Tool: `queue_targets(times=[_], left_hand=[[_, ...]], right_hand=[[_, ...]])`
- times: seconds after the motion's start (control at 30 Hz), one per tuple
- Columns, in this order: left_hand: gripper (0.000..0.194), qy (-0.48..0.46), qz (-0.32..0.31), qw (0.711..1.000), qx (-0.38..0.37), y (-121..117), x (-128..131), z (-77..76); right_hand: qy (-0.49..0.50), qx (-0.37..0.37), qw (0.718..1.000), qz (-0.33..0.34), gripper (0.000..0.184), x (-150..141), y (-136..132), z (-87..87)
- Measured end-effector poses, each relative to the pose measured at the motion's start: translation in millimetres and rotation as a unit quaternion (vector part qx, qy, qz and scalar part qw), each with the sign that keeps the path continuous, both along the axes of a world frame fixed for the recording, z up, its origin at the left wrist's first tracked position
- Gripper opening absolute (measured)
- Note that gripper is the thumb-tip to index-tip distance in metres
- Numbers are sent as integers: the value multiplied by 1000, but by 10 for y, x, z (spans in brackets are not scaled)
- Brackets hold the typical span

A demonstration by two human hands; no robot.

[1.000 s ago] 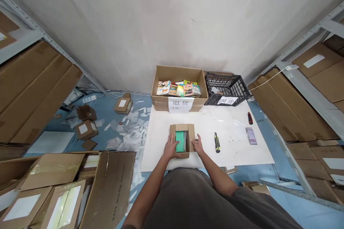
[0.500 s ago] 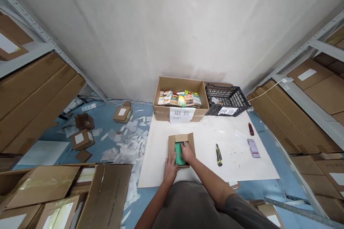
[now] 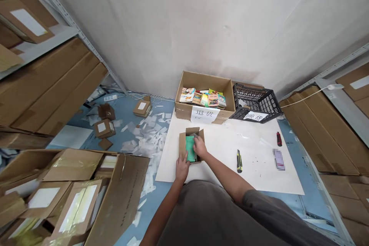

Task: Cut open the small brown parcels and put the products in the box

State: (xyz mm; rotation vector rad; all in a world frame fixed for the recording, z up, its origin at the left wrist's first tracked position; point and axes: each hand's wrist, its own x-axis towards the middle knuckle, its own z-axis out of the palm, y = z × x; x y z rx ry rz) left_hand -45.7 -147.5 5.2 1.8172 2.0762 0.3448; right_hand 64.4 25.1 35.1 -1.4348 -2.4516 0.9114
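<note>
A small cardboard box (image 3: pixel 182 144) stands with its flaps up on the white table, a flat green item (image 3: pixel 190 149) inside it. My left hand (image 3: pixel 182 167) grips the box's near left corner, thumb over the rim. My right hand (image 3: pixel 200 147) reaches into its right side with fingers closed; a greyish bit shows at the fingertips, but its kind is unclear. To the right lies a yellow-and-black utility knife (image 3: pixel 239 161), touched by neither hand.
Behind stand a carton of books (image 3: pixel 213 117) with a paper sign and a black plastic crate (image 3: pixel 256 103). A red utility knife (image 3: pixel 279 139) lies at right. A large carton of parcels (image 3: pixel 127 192) stands at left; paper scraps (image 3: pixel 152 134) litter the floor.
The camera view has shifted, so the table sits higher and further right. My right hand has gone from fingers spread on the green item to a closed grip at its right side.
</note>
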Motion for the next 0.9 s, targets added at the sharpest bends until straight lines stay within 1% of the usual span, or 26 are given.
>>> queue_targets(times=[0.03,0.1,0.17,0.23,0.3,0.37,0.43,0.5,0.57,0.67,0.77,0.83,0.9], left_hand=[[30,0,-1,1000,-6,2,-23,10],[29,-3,-11,1000,-11,-3,-61,14],[28,-10,-19,1000,-2,-29,-81,-6],[29,-13,-18,1000,20,-89,-78,-57],[31,-8,-9,999,50,-184,-53,-147],[34,-2,12,997,77,-291,-13,-271],[39,-4,46,995,90,-370,25,-405],[44,-11,82,993,79,-393,34,-505],[42,-18,95,994,51,-365,-5,-538],[35,-21,80,996,22,-285,-135,-481],[35,-10,71,996,51,-220,-234,-408],[35,8,73,994,82,-189,-232,-388],[34,29,77,992,100,-160,-192,-377]], right_hand=[[-24,-23,999,3,69,-61,-91,-59],[-89,-66,994,-13,81,-193,-218,-169],[-155,-99,982,-37,93,-327,-272,-257],[-204,-124,970,-47,103,-440,-286,-324],[-223,-131,964,-57,111,-513,-299,-381],[-215,-123,966,-70,115,-548,-327,-434],[-207,-113,969,-77,115,-565,-362,-471],[-213,-103,968,-79,113,-587,-384,-469],[-218,-100,967,-81,112,-623,-386,-403],[-203,-95,970,-94,111,-674,-372,-194],[-180,-100,971,-122,108,-682,-369,87],[-160,-98,974,-127,109,-657,-370,284],[-143,-79,979,-120,111,-608,-363,478]])
